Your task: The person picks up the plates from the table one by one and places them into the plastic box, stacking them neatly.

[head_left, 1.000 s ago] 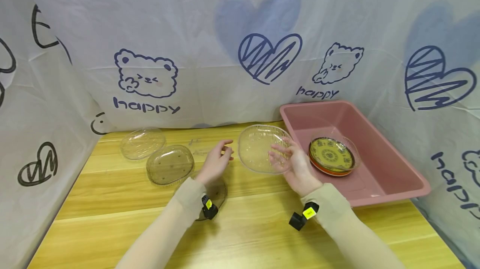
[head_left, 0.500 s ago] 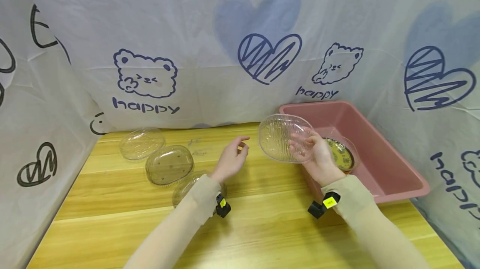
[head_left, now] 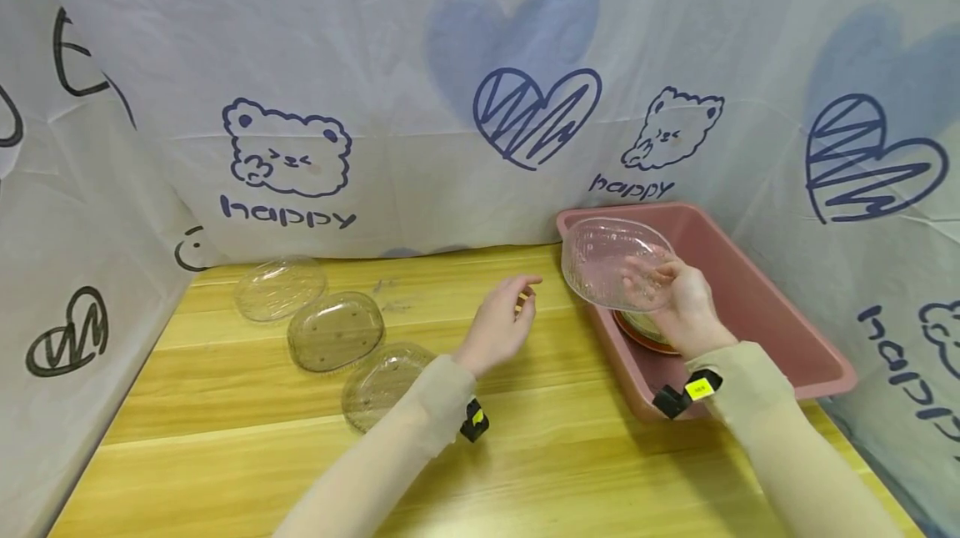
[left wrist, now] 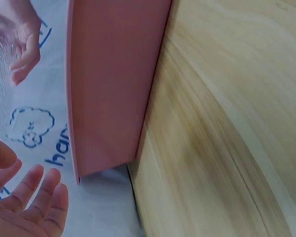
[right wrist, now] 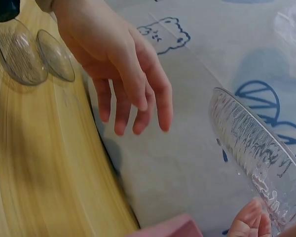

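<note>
My right hand (head_left: 692, 309) grips the right side of a clear, ribbed oval plate (head_left: 600, 258), fingers under it and thumb at the rim. The plate hangs tilted over the left part of the pink plastic basin (head_left: 765, 354). In the right wrist view, the clear plate (right wrist: 254, 140) shows its rippled side. My left hand (head_left: 497, 325) hovers over the table just left of the basin, holding nothing, its fingers loosely bent. The left wrist view shows those fingers (left wrist: 52, 200) spread apart. Beneath the held plate, a stacked yellow plate with an orange rim (head_left: 645, 334) is partly hidden.
On the left of the wooden table (head_left: 247, 455) lie a clear dish (head_left: 279, 289), a brownish see-through dish (head_left: 336, 331) and another see-through dish (head_left: 382, 384), partly behind my left forearm. A printed white cloth (head_left: 412, 188) hangs behind and at both sides.
My right hand has carried the clear plate rightward from above the table to over the basin, hiding most of the yellow plate. My left hand has moved right too, uncovering more of the nearest dish.
</note>
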Demonstrator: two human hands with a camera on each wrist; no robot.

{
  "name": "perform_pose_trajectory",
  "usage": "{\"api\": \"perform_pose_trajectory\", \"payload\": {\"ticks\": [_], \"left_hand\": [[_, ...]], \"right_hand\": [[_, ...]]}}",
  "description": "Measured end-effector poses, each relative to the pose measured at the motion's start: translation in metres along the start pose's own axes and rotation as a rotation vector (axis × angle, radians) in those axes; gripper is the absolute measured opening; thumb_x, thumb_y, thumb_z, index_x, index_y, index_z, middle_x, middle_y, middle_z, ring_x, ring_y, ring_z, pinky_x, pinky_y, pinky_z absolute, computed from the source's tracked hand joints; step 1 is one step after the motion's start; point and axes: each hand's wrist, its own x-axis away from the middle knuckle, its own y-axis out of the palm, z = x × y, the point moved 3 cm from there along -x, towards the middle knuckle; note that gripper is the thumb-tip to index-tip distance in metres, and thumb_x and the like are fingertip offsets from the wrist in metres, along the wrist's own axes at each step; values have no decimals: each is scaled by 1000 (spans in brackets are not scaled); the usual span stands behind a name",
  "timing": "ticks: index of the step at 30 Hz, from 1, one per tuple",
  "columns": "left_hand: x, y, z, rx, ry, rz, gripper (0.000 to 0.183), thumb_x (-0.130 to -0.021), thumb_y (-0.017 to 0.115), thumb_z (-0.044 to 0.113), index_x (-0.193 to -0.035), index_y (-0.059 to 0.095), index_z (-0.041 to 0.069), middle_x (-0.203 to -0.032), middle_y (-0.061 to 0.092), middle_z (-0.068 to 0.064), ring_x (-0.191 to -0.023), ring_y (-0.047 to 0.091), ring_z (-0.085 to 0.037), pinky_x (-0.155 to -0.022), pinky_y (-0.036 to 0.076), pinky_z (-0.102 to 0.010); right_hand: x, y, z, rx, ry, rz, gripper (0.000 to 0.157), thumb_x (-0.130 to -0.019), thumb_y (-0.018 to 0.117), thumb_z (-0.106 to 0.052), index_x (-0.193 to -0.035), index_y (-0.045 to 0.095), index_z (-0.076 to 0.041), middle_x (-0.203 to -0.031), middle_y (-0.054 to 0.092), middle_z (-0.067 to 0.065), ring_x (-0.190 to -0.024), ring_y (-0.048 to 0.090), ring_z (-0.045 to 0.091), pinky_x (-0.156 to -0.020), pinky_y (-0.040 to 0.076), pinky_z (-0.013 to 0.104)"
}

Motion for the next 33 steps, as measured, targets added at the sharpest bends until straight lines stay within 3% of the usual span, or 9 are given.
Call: {"api": "perform_pose_trajectory", "payload": {"ticks": [3,10,15,21,24,27,30,33], "left_hand": [[0,8,7,-47,32,-6,39,-106,43,14,-143,53,9,-128,62,-11,-114,63,-23,-98,56,-36],[1,27,23,-182,144,-15,39,-105,45,14,-143,53,13,-133,61,-8,-117,64,-20,-103,55,-34],[2,40,32,-279,257,-17,39,-103,48,12,-141,55,12,-130,62,-5,-117,64,-19,-105,53,-30],[4,54,40,-345,327,-60,37,-105,49,17,-141,56,14,-136,59,-4,-125,59,-19,-112,48,-31],[5,61,44,-389,375,-71,36,-105,50,21,-141,57,16,-140,58,-3,-130,57,-18,-117,43,-29],[6,69,48,-430,423,-88,36,-106,50,26,-140,57,18,-143,57,-3,-135,54,-17,-120,40,-28],[7,76,50,-464,457,-115,36,-107,48,32,-140,58,20,-148,54,-2,-141,50,-18,-122,37,-29],[8,82,51,-484,487,-137,37,-108,46,35,-140,59,21,-151,53,-2,-145,46,-20,-124,35,-30]], "right_hand": [[-3,-8,-8,-15,-6,1,43,-104,23,-4,-140,34,-24,-98,71,8,-92,71,23,-81,56,31],[-12,-26,-21,-20,-2,18,60,-105,23,-6,-160,13,-28,-103,67,8,-94,69,23,-81,57,31],[-19,-39,-28,-37,6,39,61,-105,25,-7,-160,14,-31,-110,61,7,-98,66,22,-83,57,31],[-28,-52,-35,-45,8,63,61,-106,25,-8,-161,12,-33,-117,61,5,-99,67,22,-84,57,30],[-31,-56,-37,-10,9,87,61,-107,24,-10,-162,11,-34,-146,50,2,-119,59,18,-85,57,29],[-35,-59,-37,24,7,114,60,-107,22,-13,-162,10,-34,-167,24,-3,-144,39,16,-86,56,28],[-38,-62,-37,39,9,135,60,-107,20,-14,-162,8,-34,-171,10,-4,-154,24,14,-88,55,27],[-42,-67,-37,53,15,139,60,-107,18,-14,-162,5,-34,-171,6,-5,-156,18,13,-90,54,25]]}}
